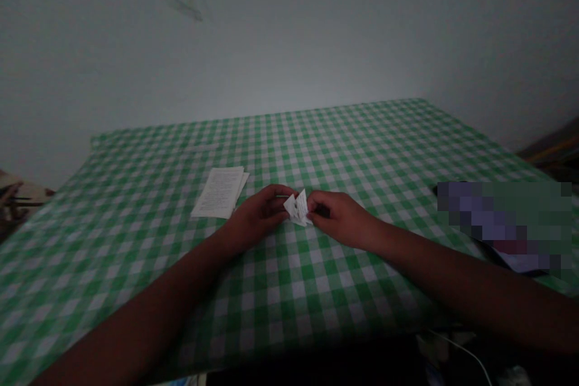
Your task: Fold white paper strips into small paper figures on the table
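- My left hand [265, 210] has its fingers curled nearly closed, thumb and fingertips pinching the left side of the paper [300, 207].
- My right hand [338, 214] pinches the opposite side, fingers bent in toward the thumb.
- The paper sits directly between my fingertips, touching both hands, neither clearly nearer; its long axis I cannot tell.
- It is white, printed and thin, folded into sharp triangular points that stand up, with crisp creases.
- Just beyond my left hand lie flat, rectangular printed sheets [219, 193], loosely stacked and slightly fanned.
- Under everything spreads the green-and-white checked cloth [289, 289], reaching toward a plain, pale wall [289, 42].
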The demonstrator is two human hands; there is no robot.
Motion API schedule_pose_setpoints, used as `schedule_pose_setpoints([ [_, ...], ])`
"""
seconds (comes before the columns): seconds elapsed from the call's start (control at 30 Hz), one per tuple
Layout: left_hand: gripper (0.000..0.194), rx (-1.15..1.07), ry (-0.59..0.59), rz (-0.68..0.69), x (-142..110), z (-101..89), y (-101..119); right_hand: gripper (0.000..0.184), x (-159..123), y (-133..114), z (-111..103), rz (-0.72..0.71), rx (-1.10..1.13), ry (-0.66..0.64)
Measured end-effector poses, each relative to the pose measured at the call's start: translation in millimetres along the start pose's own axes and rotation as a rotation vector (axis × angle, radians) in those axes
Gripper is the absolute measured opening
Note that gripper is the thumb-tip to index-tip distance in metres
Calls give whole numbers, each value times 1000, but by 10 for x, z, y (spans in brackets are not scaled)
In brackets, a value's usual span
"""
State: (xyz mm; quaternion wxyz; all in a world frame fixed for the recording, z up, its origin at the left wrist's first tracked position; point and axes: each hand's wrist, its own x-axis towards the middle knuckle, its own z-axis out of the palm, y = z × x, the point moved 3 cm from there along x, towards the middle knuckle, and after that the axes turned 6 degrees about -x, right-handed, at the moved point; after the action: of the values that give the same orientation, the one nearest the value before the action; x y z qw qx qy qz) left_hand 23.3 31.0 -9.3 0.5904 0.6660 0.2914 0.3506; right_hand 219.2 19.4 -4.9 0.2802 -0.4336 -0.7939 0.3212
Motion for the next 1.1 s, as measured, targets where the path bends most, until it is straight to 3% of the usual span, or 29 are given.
schedule_pose_setpoints([
  [0.33,40,693,-9,356,-43,5,179,11,-19,-83,-12,-307,-266,59],
  [0.57,25,791,-9,338,-42,-18,185,11,-18,-69,3,-328,-347,13],
  [1.1,19,801,-16,266,-71,-35,188,14,-19,-62,33,-352,-446,-5],
])
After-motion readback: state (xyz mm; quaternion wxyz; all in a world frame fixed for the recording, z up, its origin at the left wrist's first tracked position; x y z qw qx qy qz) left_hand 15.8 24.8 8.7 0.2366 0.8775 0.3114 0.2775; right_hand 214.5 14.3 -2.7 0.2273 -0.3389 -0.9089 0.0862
